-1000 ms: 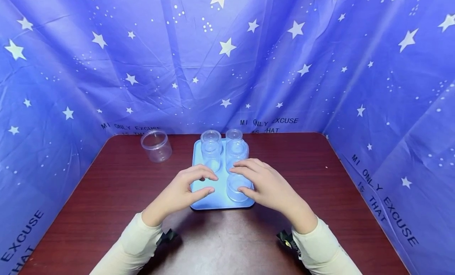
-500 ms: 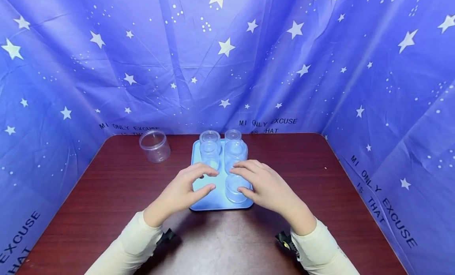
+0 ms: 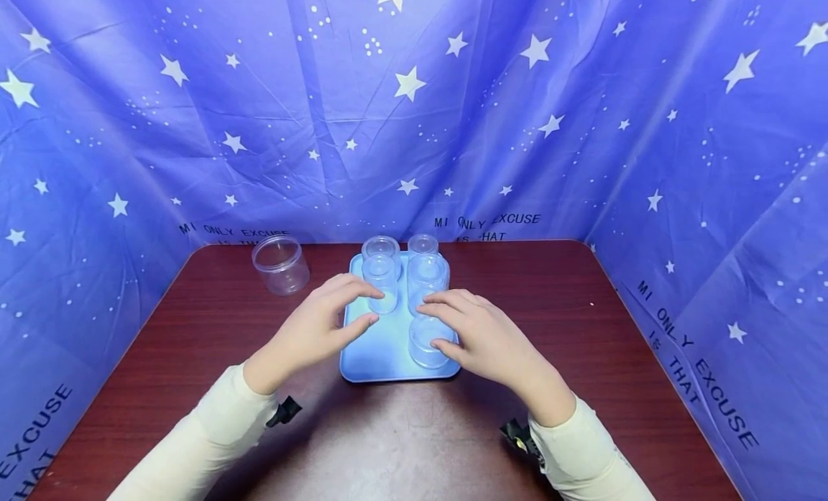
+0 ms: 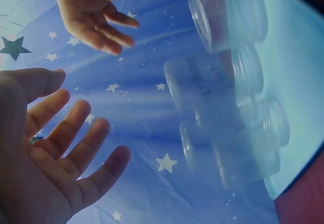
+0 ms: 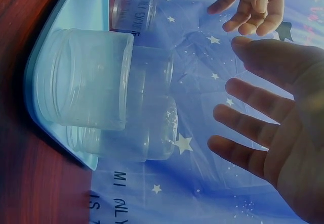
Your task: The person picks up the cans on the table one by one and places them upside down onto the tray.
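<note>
On the light blue tray (image 3: 382, 356), several clear plastic jars stand upside down in two columns. A wide clear jar (image 3: 428, 351) sits at the tray's front right. My right hand (image 3: 494, 339) hovers above that jar with relaxed fingers and holds nothing. Over the tray's left edge is my left hand (image 3: 310, 325), also holding nothing, its thumb and fingers spread apart. It partly covers the tray near a smaller clear jar (image 3: 380, 271). The wrist views show a gap between each hand and the jars. Another clear jar (image 3: 289, 272) stands mouth up on the table, left of the tray.
The dark red-brown wooden table (image 3: 362, 443) extends around the tray. A blue curtain (image 3: 323, 127) printed with stars rises behind the table and along both sides. A tiny white speck (image 3: 591, 304) lies on the table at right.
My left hand has shifted left and a little away from me, uncovering more of the tray's front left. The right hand stays almost still. The jars keep their places.
</note>
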The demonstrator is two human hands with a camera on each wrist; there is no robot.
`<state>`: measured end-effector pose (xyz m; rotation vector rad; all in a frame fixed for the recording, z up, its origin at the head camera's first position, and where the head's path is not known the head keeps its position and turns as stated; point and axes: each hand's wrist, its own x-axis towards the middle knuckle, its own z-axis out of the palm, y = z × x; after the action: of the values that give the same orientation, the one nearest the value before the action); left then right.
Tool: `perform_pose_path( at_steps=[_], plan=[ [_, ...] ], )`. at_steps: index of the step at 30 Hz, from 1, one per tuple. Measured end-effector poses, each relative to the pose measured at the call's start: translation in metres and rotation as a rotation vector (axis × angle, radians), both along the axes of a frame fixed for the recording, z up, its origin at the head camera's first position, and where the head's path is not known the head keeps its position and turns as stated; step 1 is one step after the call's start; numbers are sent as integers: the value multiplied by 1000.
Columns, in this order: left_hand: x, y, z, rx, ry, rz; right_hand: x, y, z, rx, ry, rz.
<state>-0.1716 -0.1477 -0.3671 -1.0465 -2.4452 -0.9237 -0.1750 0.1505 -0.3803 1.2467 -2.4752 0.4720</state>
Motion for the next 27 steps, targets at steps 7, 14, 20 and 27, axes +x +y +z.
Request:
perform_pose_path(
  at_steps=[7, 14, 20, 27],
  plan=[
    [-10, -6, 14, -29, 35, 21, 1, 0, 1, 2, -3, -3],
    [-21, -13, 25, -92, 25, 57, 3, 1, 3, 11, -4, -4],
    [-38, -23, 30, -103, -12, 92, 3, 3, 4, 4, 15, -9],
    [-53, -35, 32, -169, -47, 143, 3, 3, 4, -12, 38, 3]
  ],
)
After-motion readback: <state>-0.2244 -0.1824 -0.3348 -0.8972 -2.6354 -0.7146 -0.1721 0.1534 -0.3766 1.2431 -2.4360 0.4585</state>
